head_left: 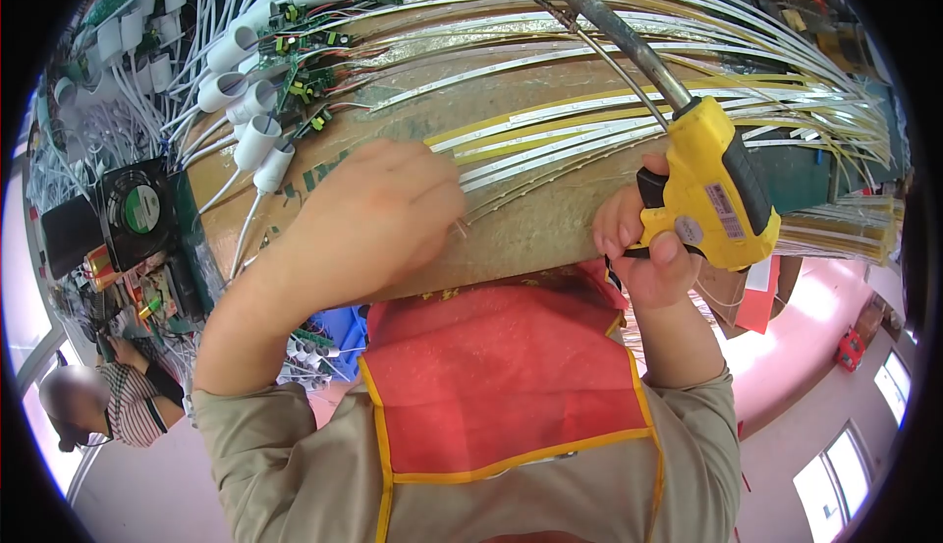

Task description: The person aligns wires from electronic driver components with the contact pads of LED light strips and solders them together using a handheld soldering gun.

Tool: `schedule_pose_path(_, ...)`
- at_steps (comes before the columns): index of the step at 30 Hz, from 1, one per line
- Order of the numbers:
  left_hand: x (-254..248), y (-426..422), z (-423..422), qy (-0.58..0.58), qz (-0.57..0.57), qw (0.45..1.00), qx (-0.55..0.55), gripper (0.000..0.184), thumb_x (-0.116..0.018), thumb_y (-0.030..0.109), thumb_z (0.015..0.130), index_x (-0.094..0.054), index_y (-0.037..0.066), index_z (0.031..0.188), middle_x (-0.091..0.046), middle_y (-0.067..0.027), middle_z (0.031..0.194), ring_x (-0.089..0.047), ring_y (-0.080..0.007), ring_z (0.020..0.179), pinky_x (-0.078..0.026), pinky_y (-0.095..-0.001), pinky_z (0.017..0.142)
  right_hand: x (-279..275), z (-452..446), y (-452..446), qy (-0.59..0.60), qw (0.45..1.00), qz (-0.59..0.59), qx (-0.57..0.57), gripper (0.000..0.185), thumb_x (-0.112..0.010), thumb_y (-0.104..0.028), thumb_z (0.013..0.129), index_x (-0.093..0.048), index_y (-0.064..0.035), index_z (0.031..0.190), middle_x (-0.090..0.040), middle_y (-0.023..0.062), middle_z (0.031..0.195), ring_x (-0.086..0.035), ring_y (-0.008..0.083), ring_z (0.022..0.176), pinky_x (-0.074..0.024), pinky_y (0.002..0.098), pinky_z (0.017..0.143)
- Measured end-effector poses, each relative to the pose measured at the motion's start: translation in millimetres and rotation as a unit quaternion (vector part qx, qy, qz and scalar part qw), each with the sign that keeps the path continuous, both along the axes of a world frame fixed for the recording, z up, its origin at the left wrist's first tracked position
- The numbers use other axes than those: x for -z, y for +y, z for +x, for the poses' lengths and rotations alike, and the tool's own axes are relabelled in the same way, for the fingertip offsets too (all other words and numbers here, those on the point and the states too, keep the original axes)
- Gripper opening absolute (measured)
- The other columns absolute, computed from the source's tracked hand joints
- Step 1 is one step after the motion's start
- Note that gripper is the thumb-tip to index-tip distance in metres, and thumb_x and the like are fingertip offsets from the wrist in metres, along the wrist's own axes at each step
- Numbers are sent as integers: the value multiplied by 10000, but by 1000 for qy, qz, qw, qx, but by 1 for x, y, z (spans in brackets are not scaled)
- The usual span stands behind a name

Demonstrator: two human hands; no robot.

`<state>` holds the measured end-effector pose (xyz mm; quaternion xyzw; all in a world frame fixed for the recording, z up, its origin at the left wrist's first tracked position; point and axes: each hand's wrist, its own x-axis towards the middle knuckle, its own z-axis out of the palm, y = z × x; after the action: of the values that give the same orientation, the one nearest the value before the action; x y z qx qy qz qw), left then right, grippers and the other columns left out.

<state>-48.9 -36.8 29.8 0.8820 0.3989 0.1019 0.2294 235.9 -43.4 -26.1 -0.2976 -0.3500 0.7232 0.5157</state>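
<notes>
My right hand (643, 234) is wrapped round the handle of a yellow-and-black soldering gun (712, 185). The gun's metal barrel, with a thin feed tube beside it, points up and left over the strips. My left hand (383, 214) rests low over the board, fingers curled and pressed together at the near ends of the strips. What those fingers pinch is hidden, though a thin end shows just below them. White and yellow LED strips (589, 121) run rightward across the board. Beyond my left hand, small green circuit boards (312, 81) are wired to white cylindrical caps (257, 142).
The brown work board (530, 229) lies on a green table. A black fan (133, 211) stands at the left, near bundled white cables (83, 140). More strips (835, 232) are stacked at the right. Another person (133, 396) is at the lower left.
</notes>
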Motion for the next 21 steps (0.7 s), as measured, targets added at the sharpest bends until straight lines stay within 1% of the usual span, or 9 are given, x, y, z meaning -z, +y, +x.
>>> schedule_pose_path(2,5,-3,-1,-51,27,997,-51,193,-694,27,714,-613,72,883,-666,-77,1004,-635,-304,942,-506,-404,819,1,0,-1,1,1000,1,-1,781,-814,-383,832,-441,-21,1414,-523,36,734,-476,140,598,-402,283,540)
schedule_pose_path(5,4,3,3,-78,17,990,-114,173,-701,25,724,-622,70,870,-686,-77,972,-654,-307,920,-520,-404,798,0,0,-2,4,1000,-1,-5,786,-813,-388,836,-434,-27,1423,-521,32,736,-477,139,605,-402,284,542)
schedule_pose_path(8,13,9,8,-138,23,982,-129,133,-695,28,761,-649,71,879,-691,-85,959,-659,-304,919,-521,-393,797,-2,3,-5,1,1000,-6,-18,794,-809,-397,841,-419,-23,1423,-513,25,737,-473,137,620,-411,290,551)
schedule_pose_path(11,16,8,13,-109,24,980,-166,106,-682,36,812,-682,75,910,-697,-89,960,-665,-308,899,-527,-394,780,-10,10,-14,-43,998,-21,-47,839,-805,-461,831,-409,-48,1444,-506,2,733,-482,129,618,-415,288,550)
schedule_pose_path(14,19,10,19,-84,73,978,-176,106,-679,59,847,-704,81,947,-694,-87,949,-668,-309,892,-530,-399,763,-18,22,-31,-110,991,-34,-62,876,-807,-513,815,-405,-64,1450,-505,-13,744,-488,124,620,-416,280,557)
schedule_pose_path(16,20,12,24,-67,46,979,-187,104,-685,75,847,-707,85,949,-687,-82,929,-668,-308,889,-529,-410,761,-19,31,-40,-134,987,-48,-75,712,-817,-484,808,-462,-60,1256,-509,-11,750,-496,119,636,-410,269,563)
schedule_pose_path(17,20,13,26,-58,32,979,-193,104,-688,82,848,-709,87,950,-683,-79,920,-667,-308,887,-528,-415,759,-18,35,-42,-135,985,-59,-85,558,-826,-444,806,-521,-54,1064,-513,-7,749,-502,115,648,-404,261,564)
schedule_pose_path(20,25,16,32,-25,65,978,-194,106,-696,89,838,-713,98,942,-678,-71,903,-664,-295,870,-521,-415,759,-4,44,-50,-144,984,-30,-104,409,-820,-360,827,-584,-36,912,-521,10,737,-498,116,621,-390,251,536)
schedule_pose_path(21,26,17,33,-25,93,977,-189,107,-699,90,833,-713,101,939,-680,-67,905,-662,-291,865,-519,-414,760,11,55,-56,-155,980,-10,-125,396,-810,-348,837,-585,-33,918,-527,17,739,-505,118,621,-392,254,532)
